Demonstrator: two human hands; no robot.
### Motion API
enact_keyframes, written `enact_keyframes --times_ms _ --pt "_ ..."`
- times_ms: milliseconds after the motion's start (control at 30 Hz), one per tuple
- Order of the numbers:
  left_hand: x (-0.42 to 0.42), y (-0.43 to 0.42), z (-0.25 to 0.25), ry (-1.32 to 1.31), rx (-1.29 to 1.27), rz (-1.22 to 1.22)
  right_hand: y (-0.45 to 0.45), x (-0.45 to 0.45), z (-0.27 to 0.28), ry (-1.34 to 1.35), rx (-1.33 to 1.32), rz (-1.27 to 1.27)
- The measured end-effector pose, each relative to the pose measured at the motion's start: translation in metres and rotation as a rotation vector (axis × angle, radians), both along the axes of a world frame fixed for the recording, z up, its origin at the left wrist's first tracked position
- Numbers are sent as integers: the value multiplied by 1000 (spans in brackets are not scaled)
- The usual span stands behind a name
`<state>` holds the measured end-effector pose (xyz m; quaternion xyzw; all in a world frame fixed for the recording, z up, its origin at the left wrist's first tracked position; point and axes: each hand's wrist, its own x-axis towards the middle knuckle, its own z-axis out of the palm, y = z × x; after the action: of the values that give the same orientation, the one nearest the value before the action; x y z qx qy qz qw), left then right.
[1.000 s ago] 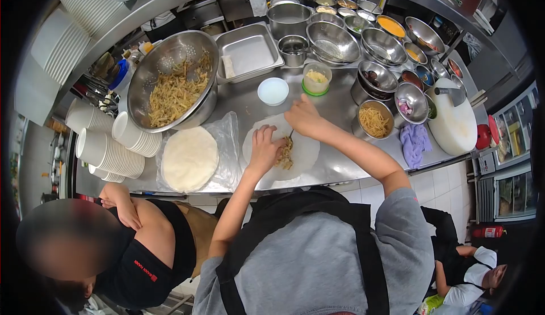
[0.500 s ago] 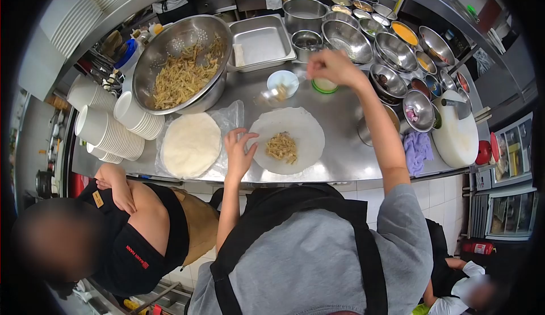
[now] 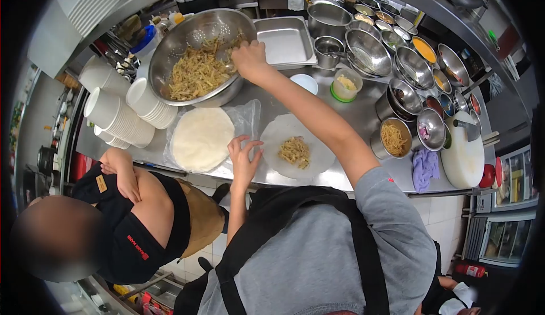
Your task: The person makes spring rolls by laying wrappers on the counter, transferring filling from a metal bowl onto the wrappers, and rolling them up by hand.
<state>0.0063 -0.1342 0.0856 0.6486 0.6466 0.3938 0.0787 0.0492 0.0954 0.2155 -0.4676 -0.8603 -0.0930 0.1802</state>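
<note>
Counter (image 3: 356,117): metal bowl (image 3: 187,31) part-filled with shreds (image 3: 196,68); thin sheet (image 3: 322,155) laid flat nearby. Right hand (image 3: 248,59) held curled at bowl's rim; anything gripped there cannot be told. Left hand (image 3: 244,157) loosely opened beside sheet, empty. Small heap (image 3: 294,151) on sheet best kept central, edges bare.

Round sheet (image 3: 275,136), thin, whitish, slightly translucent; lies flat and unfolded on the surface, upper-right part hidden from view. Loose heap of filling (image 3: 295,152) near its middle: pale-brown shreds, uncovered, bare margin showing around it. Up and left, well apart from the sheet, a wide perforated metal bowl (image 3: 187,36) with more of the same-looking shreds (image 3: 198,74), spread across the bottom and partway up the sides.
</note>
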Motion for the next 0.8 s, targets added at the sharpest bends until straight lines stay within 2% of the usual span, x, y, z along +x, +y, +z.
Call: enact_keyframes --times_ms 33,133,267,333,467,533,600,733,800 --pt "0 -2 -2 -10 -19 2 2 -3 -1 21 -65 -12" --pt "3 -1 -7 -6 -60 -34 0 13 3 -36 103 93" --pt "12 7 -13 38 -69 -128 -28 66 12 372 416 327" --pt "18 8 -18 55 -72 -164 -52 104 -10 483 289 282" --pt "36 11 -20 96 -36 -244 -111 163 -116 310 -421 234" --pt "40 14 -20 160 1 -291 -141 168 -152 433 -407 304" --pt "43 14 -24 281 43 -341 -150 171 -168 412 -363 269" --pt "41 15 -37 287 44 -249 -150 194 -173 296 -333 217" --pt "38 16 -43 247 2 -146 -147 207 -170 378 -459 195"
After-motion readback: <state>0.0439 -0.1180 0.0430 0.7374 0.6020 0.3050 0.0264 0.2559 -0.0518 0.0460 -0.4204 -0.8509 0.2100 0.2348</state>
